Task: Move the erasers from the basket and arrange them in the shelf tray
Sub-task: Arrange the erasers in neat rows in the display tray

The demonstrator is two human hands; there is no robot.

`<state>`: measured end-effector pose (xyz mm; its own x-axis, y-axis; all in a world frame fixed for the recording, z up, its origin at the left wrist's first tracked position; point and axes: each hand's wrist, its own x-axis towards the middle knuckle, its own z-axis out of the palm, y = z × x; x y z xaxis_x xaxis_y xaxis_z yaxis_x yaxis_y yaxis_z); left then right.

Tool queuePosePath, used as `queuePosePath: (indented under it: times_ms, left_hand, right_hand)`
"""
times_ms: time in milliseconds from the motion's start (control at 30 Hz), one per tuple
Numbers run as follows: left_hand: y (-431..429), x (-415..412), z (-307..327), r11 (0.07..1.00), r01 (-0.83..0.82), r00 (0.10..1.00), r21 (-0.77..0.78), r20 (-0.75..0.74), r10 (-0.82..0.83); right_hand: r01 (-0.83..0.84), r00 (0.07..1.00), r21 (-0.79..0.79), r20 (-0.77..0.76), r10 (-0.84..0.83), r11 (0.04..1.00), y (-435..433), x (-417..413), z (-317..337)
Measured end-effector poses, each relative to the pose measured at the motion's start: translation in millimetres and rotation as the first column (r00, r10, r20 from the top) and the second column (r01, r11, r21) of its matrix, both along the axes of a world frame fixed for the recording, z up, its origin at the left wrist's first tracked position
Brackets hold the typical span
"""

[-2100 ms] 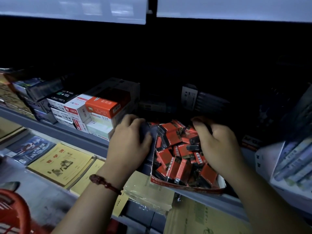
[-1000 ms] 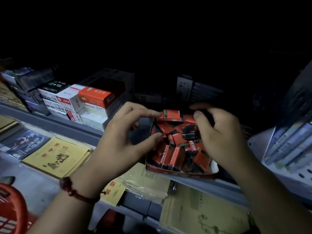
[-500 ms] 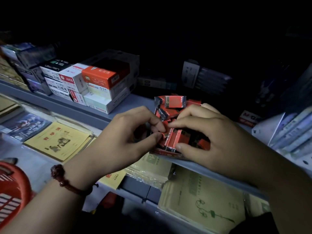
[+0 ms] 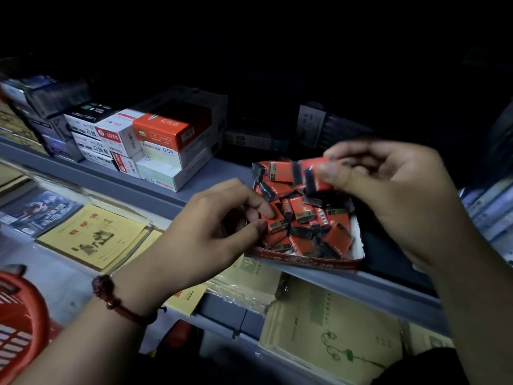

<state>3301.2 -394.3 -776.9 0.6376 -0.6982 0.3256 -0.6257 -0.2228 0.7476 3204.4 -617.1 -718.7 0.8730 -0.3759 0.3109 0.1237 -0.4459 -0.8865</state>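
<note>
the right hand (image 4: 388, 195) pinches a red-orange eraser (image 4: 312, 166) with a black end between thumb and fingers, just above the tray (image 4: 305, 262). its long axis runs left to right, roughly level. the left hand (image 4: 205, 234) nips another eraser (image 4: 275, 221) between thumb and forefinger at the tray's left edge.

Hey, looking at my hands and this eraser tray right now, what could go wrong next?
1. The right hand holds erasers by one end in a fingertip grip above the tray; they could slip and fall.
2. The tray sits at the shelf edge; the left hand, pinching an eraser inside, could nudge it off.
</note>
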Motion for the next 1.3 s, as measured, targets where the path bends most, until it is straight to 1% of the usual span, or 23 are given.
queuePosePath:
  times_ms: [33, 100, 167, 200, 267, 367, 500, 533, 600, 667, 700, 767, 800, 867, 933, 1100, 1200, 1300]
  left_hand:
    - [-0.7, -0.8, -0.1, 1.0, -0.009, 1.0, 0.007, 0.012, 0.009]
    - [-1.6, -1.8, -0.3, 1.0, -0.023, 0.999, 0.018, 0.026, 0.023]
    - [-1.2, -1.6, -0.7, 0.999, -0.025, 0.999, 0.02, 0.042, 0.024]
    - [-1.0, -1.6, -0.9, 1.0, -0.023, 0.998, 0.018, 0.055, 0.022]
    - [-0.7, -1.7, -2.0, 1.0, -0.022, 0.998, 0.008, 0.067, 0.021]
    - [-0.8, -2.1, -4.7, 0.999, -0.039, 0.997, -0.007, 0.063, 0.04]
    - [-0.4, -1.7, -5.0, 0.996, -0.081, 0.996, -0.033, 0.033, 0.082]
    - [-0.4, -1.4, -4.4, 0.994, -0.103, 0.994, -0.037, 0.024, 0.104]
    - [-0.9, -0.2, -4.7, 0.988, -0.15, 0.989, -0.043, -0.017, 0.149]
    - [-1.8, 0.8, -5.6, 0.985, -0.161, 0.98, -0.06, -0.132, 0.152]
    - [-2.3, 1.1, -5.4, 0.985, -0.158, 0.972, -0.072, -0.188, 0.142]
    - [-3.1, 2.7, -4.8, 0.984, -0.161, 0.958, -0.081, -0.253, 0.136]
    - [-3.1, 4.4, -4.6, 0.984, -0.161, 0.954, -0.076, -0.268, 0.135]
    - [-2.3, 7.6, -4.2, 0.988, -0.144, 0.951, -0.058, -0.286, 0.122]
    - [-1.2, 8.8, -3.5, 0.992, -0.11, 0.949, -0.056, -0.304, 0.088]
    - [-0.1, 8.9, -4.2, 0.995, -0.057, 0.943, -0.078, -0.332, 0.028]
    - [0.4, 8.6, -4.6, 0.992, -0.045, 0.931, -0.115, -0.366, 0.0]
    - [0.9, 7.7, -3.0, 0.99, -0.039, 0.925, -0.138, -0.379, -0.017]
  right_hand:
    - [0.106, 0.994, 0.061, 0.006, -0.106, 0.992, -1.2, 3.7, -3.9]
    - [0.269, 0.963, 0.157, -0.057, -0.263, 0.95, -2.5, 11.9, -11.5]
    - [0.346, 0.934, 0.178, -0.154, -0.322, 0.921, -1.5, 18.3, -15.1]
    - [0.351, 0.928, 0.146, -0.187, -0.322, 0.925, -0.7, 21.1, -16.0]
    - [0.304, 0.936, 0.05, -0.2, -0.288, 0.951, 0.1, 24.9, -18.0]
    - [0.278, 0.943, -0.134, -0.15, -0.296, 0.951, 0.4, 26.0, -22.0]
    - [0.265, 0.948, -0.213, -0.121, -0.295, 0.94, -4.0, 24.0, -27.4]
    - [0.278, 0.946, -0.248, -0.097, -0.309, 0.928, -5.3, 22.5, -28.7]
    - [0.297, 0.949, -0.332, 0.0, -0.315, 0.895, -5.0, 17.7, -28.3]
    - [0.249, 0.968, -0.403, 0.086, -0.235, 0.881, 1.8, 11.0, -22.8]
    - [0.184, 0.983, -0.445, 0.092, -0.16, 0.877, 5.8, 8.5, -20.6]
    - [-0.016, 0.999, -0.513, 0.028, 0.035, 0.858, 12.0, 6.1, -19.8]
    - [-0.103, 0.994, -0.547, -0.017, 0.112, 0.831, 14.6, 5.6, -20.7]
    - [-0.205, 0.978, -0.616, -0.101, 0.182, 0.76, 18.2, 5.6, -23.7]
    - [-0.249, 0.969, -0.635, -0.154, 0.196, 0.732, 20.7, 5.5, -25.2]
    - [-0.278, 0.96, -0.692, -0.18, 0.214, 0.666, 23.9, 6.0, -25.1]
    - [-0.27, 0.963, -0.716, -0.189, 0.193, 0.644, 23.2, 6.4, -24.5]
    - [-0.236, 0.972, -0.776, -0.183, 0.149, 0.586, 24.1, 6.2, -24.3]
